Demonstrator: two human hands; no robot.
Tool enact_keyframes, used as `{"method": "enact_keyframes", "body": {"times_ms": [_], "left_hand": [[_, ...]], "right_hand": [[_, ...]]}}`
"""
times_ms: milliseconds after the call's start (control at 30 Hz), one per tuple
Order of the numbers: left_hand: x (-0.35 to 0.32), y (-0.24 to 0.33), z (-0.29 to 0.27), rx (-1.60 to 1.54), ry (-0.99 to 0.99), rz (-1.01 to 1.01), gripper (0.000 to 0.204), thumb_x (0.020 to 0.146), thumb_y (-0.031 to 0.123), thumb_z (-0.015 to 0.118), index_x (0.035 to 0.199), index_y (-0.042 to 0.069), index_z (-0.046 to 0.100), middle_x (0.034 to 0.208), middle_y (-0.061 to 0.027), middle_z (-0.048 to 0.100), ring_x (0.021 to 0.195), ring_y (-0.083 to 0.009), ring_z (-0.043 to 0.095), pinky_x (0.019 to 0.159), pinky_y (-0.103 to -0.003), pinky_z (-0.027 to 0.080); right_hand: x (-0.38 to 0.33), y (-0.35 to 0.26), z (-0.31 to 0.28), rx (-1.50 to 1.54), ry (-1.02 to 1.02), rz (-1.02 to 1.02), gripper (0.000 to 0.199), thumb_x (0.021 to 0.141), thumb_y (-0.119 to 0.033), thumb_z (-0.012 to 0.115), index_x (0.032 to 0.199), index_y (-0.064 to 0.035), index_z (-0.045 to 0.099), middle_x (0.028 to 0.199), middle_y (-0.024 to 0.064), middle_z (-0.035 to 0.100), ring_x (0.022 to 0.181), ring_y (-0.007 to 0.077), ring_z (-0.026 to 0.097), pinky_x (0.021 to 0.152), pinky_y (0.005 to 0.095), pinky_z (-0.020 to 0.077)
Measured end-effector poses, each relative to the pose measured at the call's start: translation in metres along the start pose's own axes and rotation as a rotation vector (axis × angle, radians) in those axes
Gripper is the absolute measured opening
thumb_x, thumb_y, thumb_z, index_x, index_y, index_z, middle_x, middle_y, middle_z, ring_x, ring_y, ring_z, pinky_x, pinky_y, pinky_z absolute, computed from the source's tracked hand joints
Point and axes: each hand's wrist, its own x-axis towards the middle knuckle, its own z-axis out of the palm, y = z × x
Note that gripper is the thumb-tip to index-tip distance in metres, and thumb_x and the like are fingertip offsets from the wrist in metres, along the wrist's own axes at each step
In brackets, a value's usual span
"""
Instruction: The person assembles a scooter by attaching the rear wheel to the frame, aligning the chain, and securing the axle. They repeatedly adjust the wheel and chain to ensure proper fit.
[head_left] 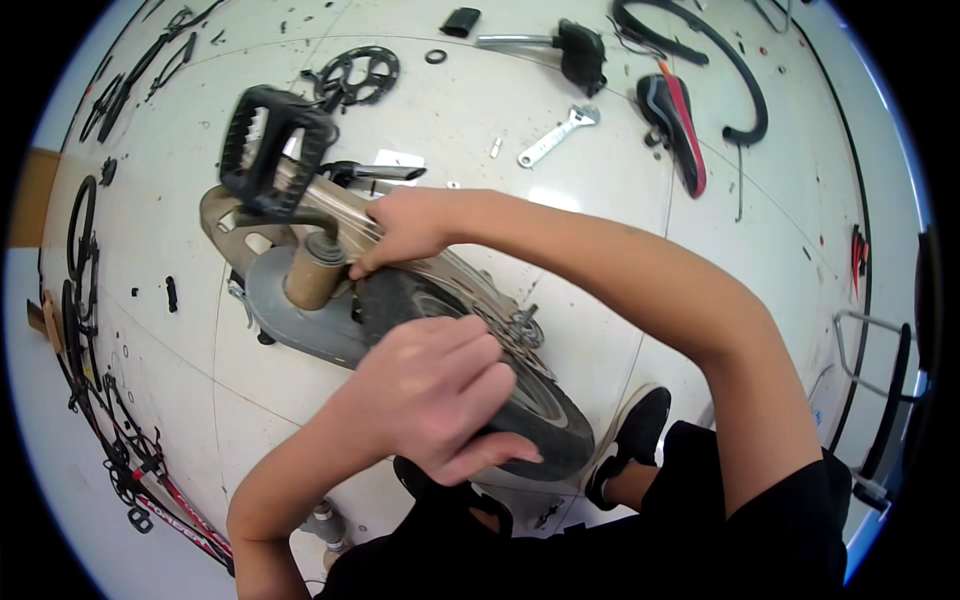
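Observation:
A bicycle part lies tilted before me: a beige frame (345, 215) joined to a grey chain cover (290, 320), with a small black-tyred wheel (560, 440). My right hand (405, 228) is closed round the frame near the tyre, thumb beside the brown cylinder (317, 270) of the crank axle. Above the wheel, my left hand (440, 395) has its fingers curled and its thumb stretched out. Whatever those fingers hold, if anything, is hidden. A black pedal (278, 150) sticks up at the far end of the frame on its crank arm.
On the tiled floor beyond lie an adjustable wrench (560, 136), a chainring with crank (365, 75), a black-and-red saddle (675, 130), and a curved black fender (745, 75). Bicycle frames (150, 500) line the left wall. A metal-legged chair (880, 400) stands at right.

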Motion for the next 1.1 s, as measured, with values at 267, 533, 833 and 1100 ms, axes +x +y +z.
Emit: {"method": "enact_keyframes", "body": {"times_ms": [267,533,833,1100], "left_hand": [[0.008,-0.004,0.011,-0.04,-0.011,-0.007,0.049,0.078,0.043,0.073,0.063,0.004,0.048,0.061,-0.0056,0.041,0.057,-0.0231,0.047,0.049,-0.032,0.038],[0.03,-0.007,0.02,-0.076,-0.046,0.045,0.048,0.073,0.038,0.077,0.064,0.006,0.042,0.063,-0.0053,0.036,0.052,-0.0237,0.043,0.044,-0.034,0.034],[0.041,-0.013,0.006,-0.012,-0.202,0.071,0.043,0.075,0.034,0.075,0.064,0.007,0.044,0.063,-0.0056,0.039,0.056,-0.0248,0.047,0.045,-0.035,0.04],[0.05,-0.03,0.006,-0.094,-0.273,0.064,0.041,0.071,0.031,0.072,0.063,0.004,0.042,0.061,-0.0086,0.036,0.051,-0.0278,0.041,0.044,-0.037,0.033]], "right_hand": [[-0.002,0.01,-0.016,-0.032,0.006,-0.034,0.064,0.069,-0.043,0.078,0.11,0.0039,0.067,0.09,0.0229,0.07,0.083,0.0332,0.068,0.075,0.0401,0.0526],[-0.024,0.068,-0.025,0.506,-0.094,0.065,0.076,0.072,-0.031,0.08,0.133,0.0033,0.052,0.111,0.0184,0.067,0.101,0.0246,0.066,0.084,0.0336,0.0554],[-0.146,0.07,-0.121,0.818,-0.159,-0.029,0.079,0.08,-0.022,0.071,0.142,0.0121,0.037,0.14,0.0323,0.046,0.123,0.0371,0.057,0.106,0.0454,0.0474],[-0.114,0.008,-0.097,0.979,0.331,-0.15,0.06,0.084,-0.041,0.07,0.123,0.0038,0.062,0.127,0.0259,0.055,0.109,0.0369,0.063,0.097,0.0414,0.0522]]}}
